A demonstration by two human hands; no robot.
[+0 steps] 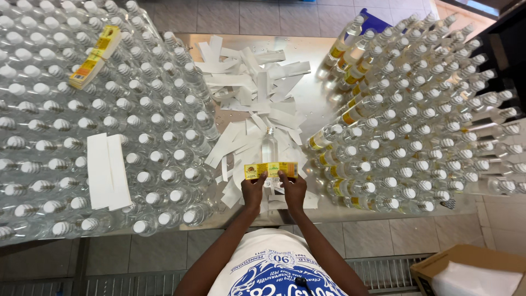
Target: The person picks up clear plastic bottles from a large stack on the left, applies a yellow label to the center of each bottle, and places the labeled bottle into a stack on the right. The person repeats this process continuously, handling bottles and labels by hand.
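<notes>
A clear bottle [269, 147] lies on the steel table [318, 104] in front of me, its cap pointing away. Across its lower part stretches a yellow label [270, 170]. My left hand [253, 192] pinches the label's left half and my right hand [293, 189] pinches its right half, both pressing it against the bottle. White backing strips [252, 93] lie scattered around and beyond the bottle.
A dense block of unlabelled clear bottles [82, 120] fills the left side, with a stack of yellow labels [96, 56] and white sheets [108, 171] on top. Labelled bottles [416, 115] crowd the right. A cardboard box [471, 271] stands on the floor at lower right.
</notes>
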